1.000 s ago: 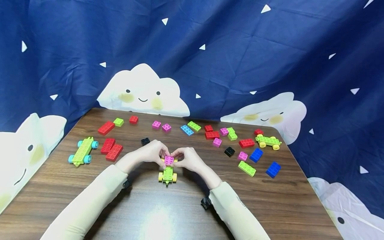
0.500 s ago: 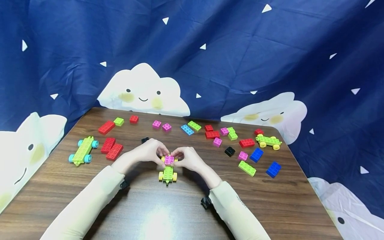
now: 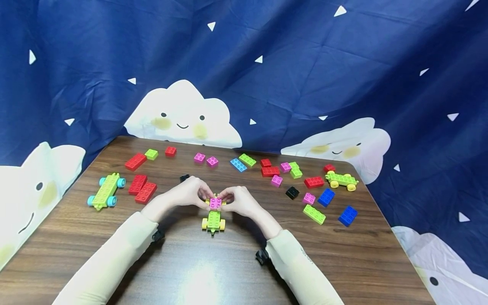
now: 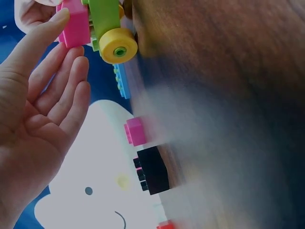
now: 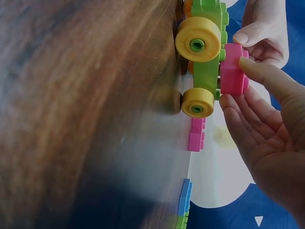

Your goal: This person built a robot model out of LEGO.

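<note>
Pink brick [image 3: 215, 203] sits over the far half of the yellow-wheeled green base [image 3: 214, 221], near the middle of the table [image 3: 362, 262], with base studs showing beneath one side. The left hand [image 3: 190, 191] and right hand [image 3: 242, 203] pinch it from opposite sides, thumbs and fingers drawn narrow. The step in hand looks like seating it; the move would call for even downward pressure. No container shows: red bricks [image 3: 145, 193] and blue bricks [image 3: 347, 215] lie loose.
</note>
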Available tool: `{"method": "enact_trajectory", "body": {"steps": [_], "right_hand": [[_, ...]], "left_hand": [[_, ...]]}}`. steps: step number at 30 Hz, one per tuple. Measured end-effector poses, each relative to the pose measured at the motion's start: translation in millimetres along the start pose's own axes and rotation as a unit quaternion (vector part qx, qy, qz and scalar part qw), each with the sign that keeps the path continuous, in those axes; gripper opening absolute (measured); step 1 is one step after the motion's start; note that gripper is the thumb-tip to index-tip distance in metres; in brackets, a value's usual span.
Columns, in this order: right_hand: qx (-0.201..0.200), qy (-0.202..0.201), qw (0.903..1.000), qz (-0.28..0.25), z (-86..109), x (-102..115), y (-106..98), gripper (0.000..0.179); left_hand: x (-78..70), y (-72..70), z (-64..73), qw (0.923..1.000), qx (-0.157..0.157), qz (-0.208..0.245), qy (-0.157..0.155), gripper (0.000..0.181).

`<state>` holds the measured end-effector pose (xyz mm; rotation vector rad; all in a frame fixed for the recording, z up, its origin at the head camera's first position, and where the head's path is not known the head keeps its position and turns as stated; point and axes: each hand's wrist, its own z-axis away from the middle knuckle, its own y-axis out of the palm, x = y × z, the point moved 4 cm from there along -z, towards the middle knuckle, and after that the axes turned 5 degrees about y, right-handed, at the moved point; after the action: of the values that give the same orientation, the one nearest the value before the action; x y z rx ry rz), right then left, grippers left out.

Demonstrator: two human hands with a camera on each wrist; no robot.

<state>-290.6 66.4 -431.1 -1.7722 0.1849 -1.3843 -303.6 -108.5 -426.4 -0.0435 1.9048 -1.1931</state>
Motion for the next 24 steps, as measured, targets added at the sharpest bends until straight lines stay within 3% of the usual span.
{"method": "enact_trajectory", "body": {"steps": [24], "right_hand": [[0.015, 0.017, 0.9996, -0.016, -2.9, 3.9, -1.9, 0.030]], "left_hand": [[-0.4, 1.1, 0.4, 0.9999, -0.003, 0.013, 0.002, 0.026]]}}
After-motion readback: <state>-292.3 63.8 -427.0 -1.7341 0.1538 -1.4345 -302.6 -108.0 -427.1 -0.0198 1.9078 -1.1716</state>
